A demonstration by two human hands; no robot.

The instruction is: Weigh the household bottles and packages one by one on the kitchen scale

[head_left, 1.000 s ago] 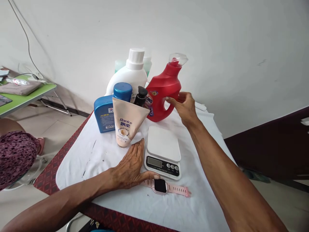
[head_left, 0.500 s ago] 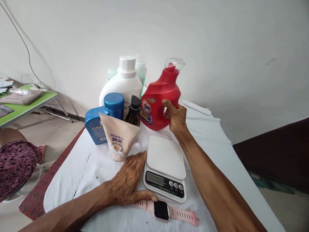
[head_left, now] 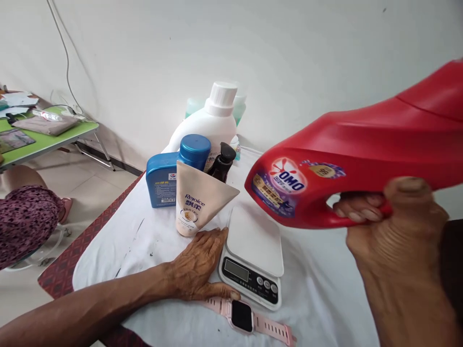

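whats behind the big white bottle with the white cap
Behind the white bottle stand two pale green bottles; only their tops show, one on each side of its cap. Their bodies are covered by the white bottle, so labels and contents cannot be seen.

The right hand (head_left: 394,226) grips the handle of a red OMO detergent bottle (head_left: 361,154), lifted and tilted above the kitchen scale (head_left: 255,250). The left hand (head_left: 197,267) lies flat on the white cloth (head_left: 119,241), touching the scale beside a pink smartwatch (head_left: 246,318).

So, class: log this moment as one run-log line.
right hand: grips red detergent bottle by handle, lifted, tilted | left hand: flat on white cloth beside kitchen scale | pink watch: front
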